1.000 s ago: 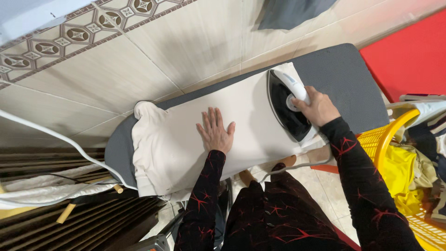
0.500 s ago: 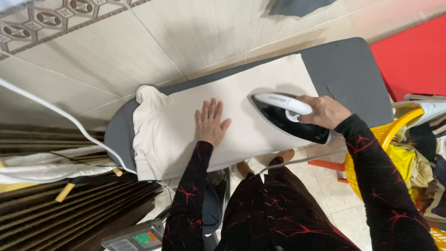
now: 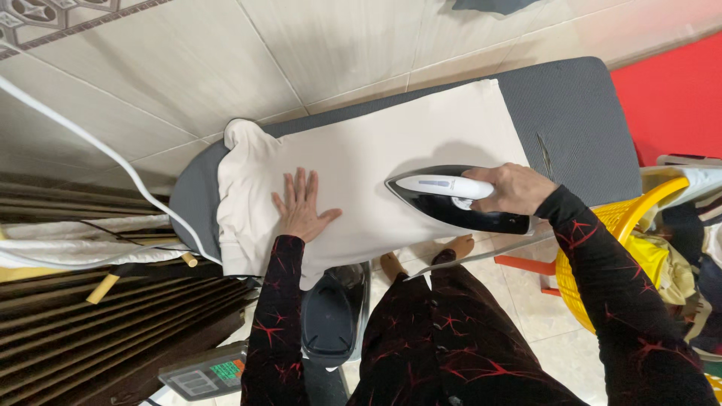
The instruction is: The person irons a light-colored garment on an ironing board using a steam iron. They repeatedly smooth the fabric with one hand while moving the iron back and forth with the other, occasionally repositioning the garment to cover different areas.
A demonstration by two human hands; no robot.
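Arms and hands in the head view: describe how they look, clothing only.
Both arms wear long black sleeves with thin red branching, crack-like lines: left sleeve, right sleeve. The cuffs end at the wrists. The left hand and right hand are bare; no gloves or rings are visible.

iron (image 3: 459, 203) on cloth (image 3: 376, 158), basket (image 3: 602, 256) right

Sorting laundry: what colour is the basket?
Yellow basket, in the head view.

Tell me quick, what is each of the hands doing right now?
Left hand: open, flat on the cream garment.
Right hand: closed around the iron handle.
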